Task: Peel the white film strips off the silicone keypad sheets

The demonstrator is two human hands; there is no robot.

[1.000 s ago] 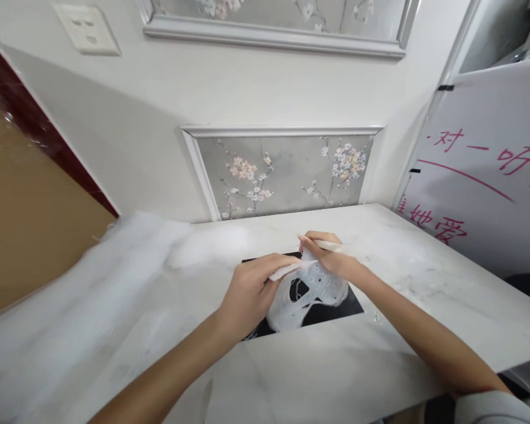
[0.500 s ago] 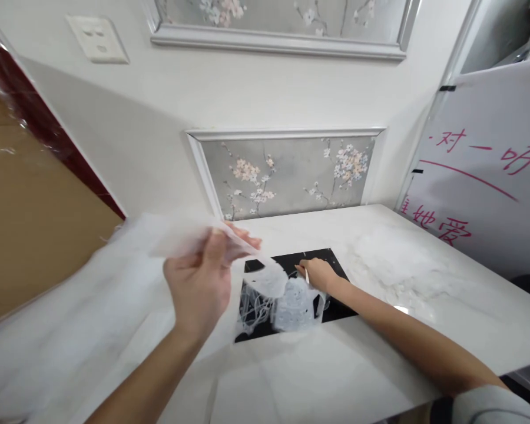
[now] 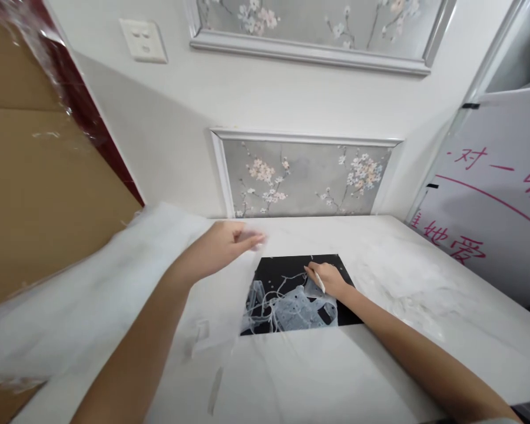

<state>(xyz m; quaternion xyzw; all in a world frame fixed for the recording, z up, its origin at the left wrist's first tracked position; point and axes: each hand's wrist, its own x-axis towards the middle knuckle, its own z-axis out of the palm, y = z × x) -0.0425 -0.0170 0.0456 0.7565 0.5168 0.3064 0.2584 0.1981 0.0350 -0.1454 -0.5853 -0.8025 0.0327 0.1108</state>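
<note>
A black sheet (image 3: 287,268) lies on the white marble table (image 3: 380,353) with a white lacy piece of fabric (image 3: 291,309) and loose white threads on it. My right hand (image 3: 327,278) rests on that fabric, fingers closed round a thin white stick. My left hand (image 3: 223,244) is stretched out to the left of the black sheet, above a big sheet of thin white gauze (image 3: 83,294). Its fingers are loosely curled and blurred by motion; whether they still pinch the gauze is unclear.
A brown cardboard panel (image 3: 30,194) wrapped in plastic leans at the left. The wall behind carries flowered framed panels (image 3: 304,176) and a socket (image 3: 143,40). A whiteboard (image 3: 490,200) with pink writing stands at the right.
My left hand lifted a thin white layer off the fabric, carried it up and left, and now reaches over the gauze pile. My right hand stayed on the fabric with the stick.
</note>
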